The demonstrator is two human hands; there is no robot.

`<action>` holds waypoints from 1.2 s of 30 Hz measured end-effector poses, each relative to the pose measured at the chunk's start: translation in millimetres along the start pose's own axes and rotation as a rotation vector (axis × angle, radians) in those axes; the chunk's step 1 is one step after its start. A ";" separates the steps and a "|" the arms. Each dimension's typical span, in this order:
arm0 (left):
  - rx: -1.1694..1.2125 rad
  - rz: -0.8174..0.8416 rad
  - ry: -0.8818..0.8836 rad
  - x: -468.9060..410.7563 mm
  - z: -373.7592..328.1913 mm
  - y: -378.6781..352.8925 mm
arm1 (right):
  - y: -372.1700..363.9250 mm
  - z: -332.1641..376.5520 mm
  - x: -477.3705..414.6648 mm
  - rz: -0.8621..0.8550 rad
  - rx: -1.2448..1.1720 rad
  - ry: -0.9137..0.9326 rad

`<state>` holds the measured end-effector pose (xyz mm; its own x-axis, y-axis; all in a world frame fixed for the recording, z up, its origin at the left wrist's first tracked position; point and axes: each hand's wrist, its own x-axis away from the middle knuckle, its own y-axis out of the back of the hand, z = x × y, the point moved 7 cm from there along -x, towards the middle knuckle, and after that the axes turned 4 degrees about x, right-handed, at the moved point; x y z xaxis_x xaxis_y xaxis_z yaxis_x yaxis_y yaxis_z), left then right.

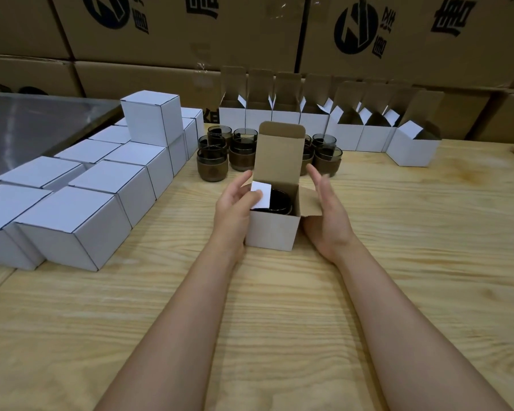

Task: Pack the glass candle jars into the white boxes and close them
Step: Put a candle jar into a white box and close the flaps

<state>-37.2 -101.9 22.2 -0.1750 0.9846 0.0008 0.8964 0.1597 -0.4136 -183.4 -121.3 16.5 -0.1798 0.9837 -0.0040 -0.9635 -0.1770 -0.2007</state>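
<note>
Box being packed: one white box stands near the middle of the wooden table, with a dark glass candle jar already inside.
Lid: the tall lid flap stands straight up, so this box is not shut yet.
Left hand: pinching the small left side flap and bending it in over the jar.
Right hand: flat and spread, fingers straight, against the right side flap, gripping nothing.
Done: about twelve closed white boxes sit packed together at the table's left edge, one stacked on top.
Left to do: about eight open boxes wait in a row along the far edge.
Loose jars: about eight I can see, in front of that row; some hide behind the lid.
</note>
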 end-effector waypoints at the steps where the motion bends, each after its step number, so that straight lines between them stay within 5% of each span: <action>1: 0.011 0.010 -0.007 0.7 -0.2 -0.9 | -1.4 -1.8 1.0 -0.024 -0.042 -0.066; 7: 0.034 0.008 -0.020 0.6 -1.4 -3.4 | 0.2 6.5 -0.5 0.071 -0.478 0.006; 16: 0.087 -0.004 -0.049 -3.2 -0.8 -2.0 | -8.0 12.8 -1.4 0.017 -0.101 0.166; 30: 0.073 -0.018 -0.118 -6.1 3.3 -5.1 | -15.9 8.2 -3.6 0.039 0.004 0.219; 36: 0.027 0.011 -0.162 -5.7 -2.4 -6.1 | -17.3 16.6 0.3 0.064 -0.148 0.263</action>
<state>-40.7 -108.3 26.9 -0.2309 0.9614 -0.1498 0.8874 0.1450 -0.4375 -170.1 -118.5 36.2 -0.1631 0.9487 -0.2708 -0.9090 -0.2512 -0.3325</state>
